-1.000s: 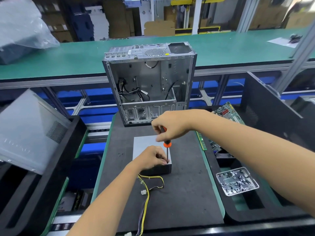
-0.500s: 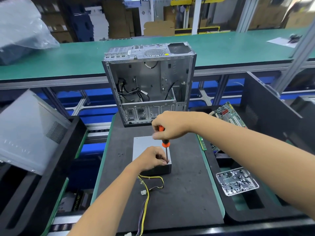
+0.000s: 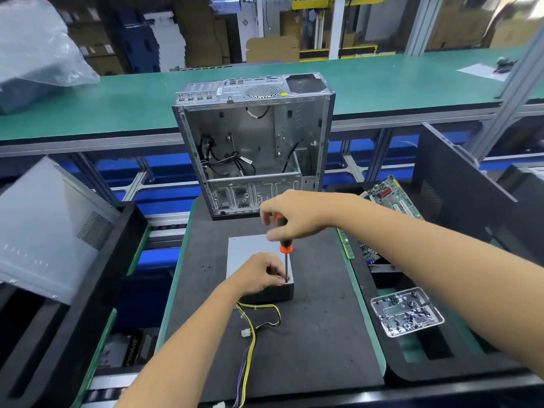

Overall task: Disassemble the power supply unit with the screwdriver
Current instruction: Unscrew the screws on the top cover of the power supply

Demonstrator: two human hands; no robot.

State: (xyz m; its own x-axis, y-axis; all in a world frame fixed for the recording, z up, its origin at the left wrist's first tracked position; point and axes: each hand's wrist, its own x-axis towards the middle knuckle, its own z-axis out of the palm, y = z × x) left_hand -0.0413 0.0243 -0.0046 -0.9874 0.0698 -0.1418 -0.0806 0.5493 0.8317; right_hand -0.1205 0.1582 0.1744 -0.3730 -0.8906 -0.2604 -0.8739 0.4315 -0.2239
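Since half a second ago the right hand [image 3: 297, 217] is loosened on the upright orange-and-black-handled screwdriver [image 3: 285, 245], fingers partly spread. The shaft tip is steadied by pinching left hand [image 3: 262, 275] at the grey metal power supply unit [image 3: 250, 248], centred on the black mat [image 3: 318, 334]. Bare mat is left rightward; the open grey computer case [image 3: 253, 142] stands behind.

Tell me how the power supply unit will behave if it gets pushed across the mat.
The power supply unit is a flat-bottomed metal box, so it would likely slide rather than tip. Its trailing yellow cables look floppy and would probably drag behind. The dark mat may grip it somewhat.
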